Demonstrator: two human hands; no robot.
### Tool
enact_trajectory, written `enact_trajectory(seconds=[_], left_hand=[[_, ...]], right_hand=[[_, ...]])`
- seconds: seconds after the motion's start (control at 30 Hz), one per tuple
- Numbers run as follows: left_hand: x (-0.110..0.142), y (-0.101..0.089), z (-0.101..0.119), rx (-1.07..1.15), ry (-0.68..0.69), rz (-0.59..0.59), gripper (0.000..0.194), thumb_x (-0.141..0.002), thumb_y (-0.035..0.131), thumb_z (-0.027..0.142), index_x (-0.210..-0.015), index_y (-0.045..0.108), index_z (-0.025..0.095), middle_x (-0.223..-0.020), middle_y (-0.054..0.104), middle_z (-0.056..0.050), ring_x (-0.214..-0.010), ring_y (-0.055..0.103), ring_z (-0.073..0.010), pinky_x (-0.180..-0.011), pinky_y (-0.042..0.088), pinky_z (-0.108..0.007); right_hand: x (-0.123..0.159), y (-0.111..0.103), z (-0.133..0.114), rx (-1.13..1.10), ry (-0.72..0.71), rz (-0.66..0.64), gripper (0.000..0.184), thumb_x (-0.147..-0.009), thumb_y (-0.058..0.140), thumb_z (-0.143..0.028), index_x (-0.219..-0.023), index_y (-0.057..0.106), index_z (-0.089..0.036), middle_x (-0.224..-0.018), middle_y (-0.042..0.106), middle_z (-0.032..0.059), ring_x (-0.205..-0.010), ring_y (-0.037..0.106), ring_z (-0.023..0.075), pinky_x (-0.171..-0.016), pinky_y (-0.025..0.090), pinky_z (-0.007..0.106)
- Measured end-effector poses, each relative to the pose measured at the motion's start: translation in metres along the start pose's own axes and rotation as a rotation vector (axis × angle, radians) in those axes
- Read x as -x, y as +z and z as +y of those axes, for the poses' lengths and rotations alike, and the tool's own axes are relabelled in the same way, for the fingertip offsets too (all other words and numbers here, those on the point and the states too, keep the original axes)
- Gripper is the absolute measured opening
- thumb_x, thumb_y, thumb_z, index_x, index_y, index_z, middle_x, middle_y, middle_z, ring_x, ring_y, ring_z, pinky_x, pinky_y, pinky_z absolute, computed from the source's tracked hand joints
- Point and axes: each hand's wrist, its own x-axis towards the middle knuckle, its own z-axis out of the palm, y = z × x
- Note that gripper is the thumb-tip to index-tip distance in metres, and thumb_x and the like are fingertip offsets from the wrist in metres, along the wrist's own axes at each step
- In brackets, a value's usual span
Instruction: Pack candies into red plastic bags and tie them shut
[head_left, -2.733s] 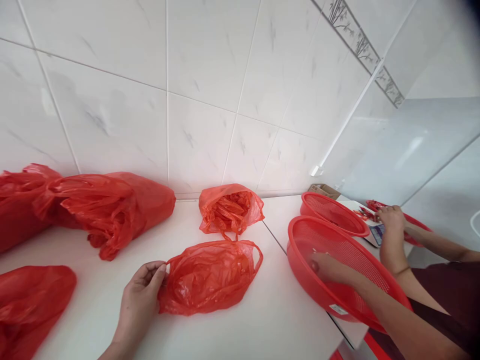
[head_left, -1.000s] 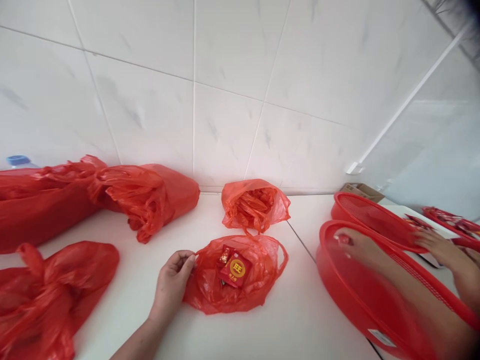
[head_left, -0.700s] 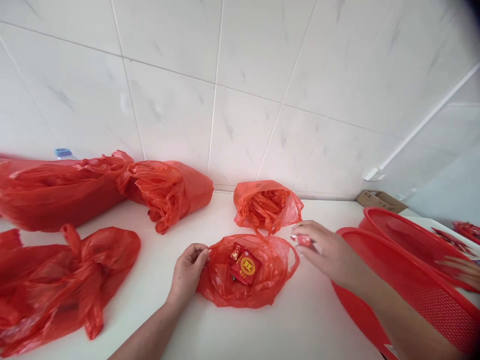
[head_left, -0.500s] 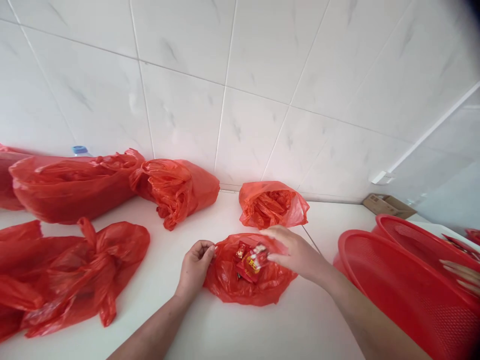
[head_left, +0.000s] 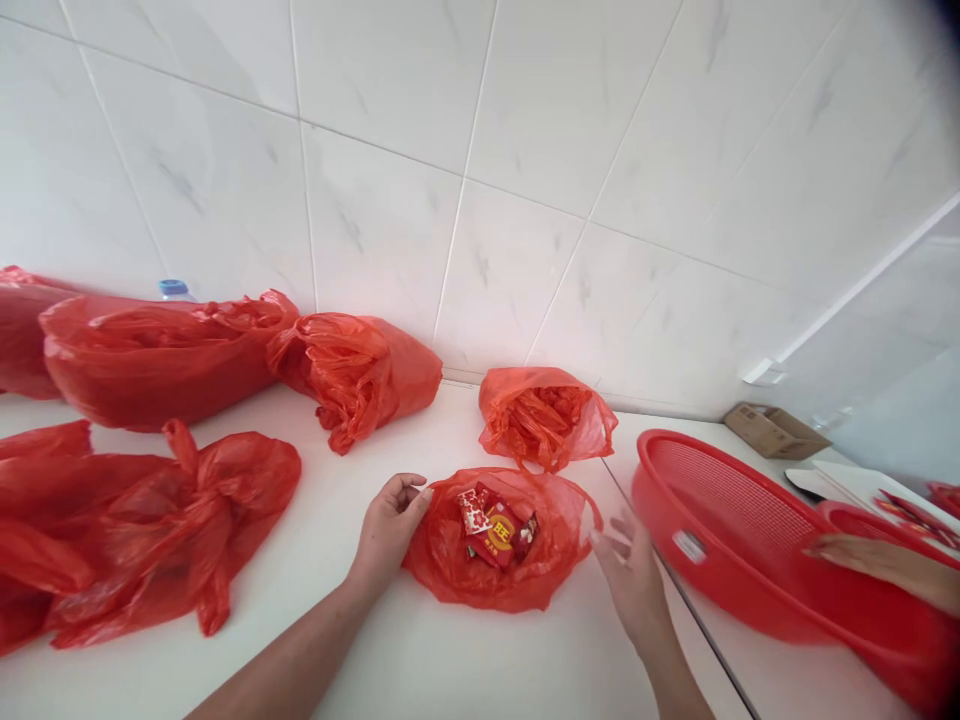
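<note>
Near the bottom centre of the frame, the left hand (head_left: 386,530) pinches the left rim of an open red bag (head_left: 540,590) between thumb and fingertips. The right hand (head_left: 634,590) is loosely spread at the bag's right loop; whether its fingers touch the film, I cannot tell. The bag sits mouth up at the centre of the white table (head_left: 450,670), with a red packet with a yellow emblem (head_left: 501,535), a patterned packet (head_left: 474,512) and a small dark-red packet (head_left: 527,535) inside.

The film looks thin, limp and slippery, likely to sag shut if let go. The load seems light; both loops or opposite sides of the rim would be the places to grip, and a hard pull on one edge could tear it.

At lower left lies a knotted red bag (head_left: 247,480). To the right, a co-worker's hand (head_left: 862,558) is over a red basket (head_left: 720,580). Beyond stand a bag stuffed with film (head_left: 547,410), bulky red bags (head_left: 165,370) and a cardboard box (head_left: 769,435).
</note>
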Motion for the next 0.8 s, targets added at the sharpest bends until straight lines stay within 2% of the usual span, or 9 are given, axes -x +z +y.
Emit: enact_trajectory(seconds=[0.07,0.13,0.2,0.23,0.33,0.43,0.53,0.67,0.8], left_hand=[[0.001,0.0,0.002,-0.01,-0.008,-0.005,0.035,-0.069,0.069,0.042,-0.094,0.055,0.021,-0.055,0.047,0.01,-0.048,0.044,-0.0089,-0.047,0.036,-0.019],[0.001,-0.001,0.008,-0.012,-0.023,-0.026,0.041,-0.065,0.073,0.038,-0.098,0.055,0.021,-0.052,0.044,0.011,-0.045,0.042,-0.008,-0.045,0.034,-0.018],[0.0,-0.004,0.02,0.001,-0.048,-0.073,0.048,-0.061,0.077,0.034,-0.101,0.056,0.019,-0.051,0.046,0.011,-0.044,0.043,-0.0084,-0.043,0.034,-0.018],[-0.002,-0.006,0.029,0.016,-0.059,-0.099,0.05,-0.059,0.078,0.033,-0.102,0.056,0.018,-0.051,0.047,0.01,-0.043,0.045,-0.0087,-0.043,0.034,-0.019],[-0.008,-0.013,0.066,0.106,-0.03,-0.121,0.053,-0.062,0.077,0.033,-0.107,0.053,0.018,-0.057,0.052,0.008,-0.046,0.048,-0.0085,-0.047,0.04,-0.019],[-0.009,-0.012,0.108,0.217,0.098,-0.087,0.046,-0.071,0.071,0.036,-0.111,0.05,0.024,-0.068,0.054,0.007,-0.058,0.053,-0.0069,-0.06,0.045,-0.019],[0.001,-0.001,0.138,0.245,0.267,-0.152,0.041,-0.072,0.072,0.028,-0.109,0.053,0.025,-0.075,0.055,0.005,-0.068,0.055,-0.0079,-0.064,0.046,-0.018],[0.02,0.019,0.148,-0.092,0.453,-0.194,0.048,-0.074,0.066,0.013,-0.118,0.053,0.027,-0.094,0.061,0.0,-0.084,0.059,-0.0129,-0.072,0.05,-0.024],[0.03,0.026,0.148,-0.52,0.743,-0.046,0.035,-0.083,0.052,0.013,-0.114,0.06,0.027,-0.092,0.069,-0.002,-0.086,0.064,-0.0162,-0.077,0.051,-0.029]], right_hand=[[0.002,0.003,0.003,-0.02,0.063,-0.077,0.064,-0.074,0.059,-0.059,-0.124,0.046,-0.02,-0.123,0.055,0.0113,-0.102,0.058,0.0246,-0.08,0.049,0.034],[0.0,0.004,0.002,-0.015,0.057,-0.161,0.045,-0.074,0.06,-0.057,-0.097,0.059,-0.019,-0.095,0.064,0.0054,-0.084,0.061,0.0214,-0.071,0.048,0.031],[-0.006,0.002,-0.003,-0.029,0.023,-0.215,0.036,-0.073,0.063,-0.054,-0.075,0.059,-0.019,-0.071,0.06,-0.0001,-0.069,0.057,0.0178,-0.064,0.045,0.029],[-0.011,-0.001,-0.007,-0.059,0.011,-0.222,0.035,-0.073,0.064,-0.053,-0.072,0.059,-0.018,-0.066,0.058,-0.0012,-0.066,0.055,0.0168,-0.063,0.044,0.029],[-0.027,-0.019,-0.027,-0.382,-0.021,-0.146,0.03,-0.072,0.069,-0.047,-0.077,0.062,-0.018,-0.072,0.063,-0.0001,-0.069,0.058,0.0156,-0.065,0.047,0.029],[-0.041,-0.039,-0.055,-0.798,-0.124,-0.036,0.023,-0.069,0.074,-0.038,-0.078,0.062,-0.019,-0.075,0.066,0.0006,-0.069,0.06,0.0143,-0.065,0.049,0.028],[-0.042,-0.046,-0.082,-0.895,-0.226,0.018,0.018,-0.069,0.074,-0.031,-0.078,0.064,-0.019,-0.08,0.066,0.0016,-0.074,0.061,0.0147,-0.068,0.05,0.029],[-0.029,-0.028,-0.105,-0.88,-0.259,0.063,0.018,-0.07,0.074,-0.029,-0.081,0.064,-0.019,-0.085,0.066,0.0017,-0.08,0.061,0.0144,-0.076,0.049,0.03],[-0.023,-0.011,-0.121,-0.979,-0.218,0.018,0.014,-0.078,0.067,-0.031,-0.082,0.059,-0.022,-0.08,0.064,-0.0005,-0.081,0.063,0.0165,-0.075,0.051,0.034]])
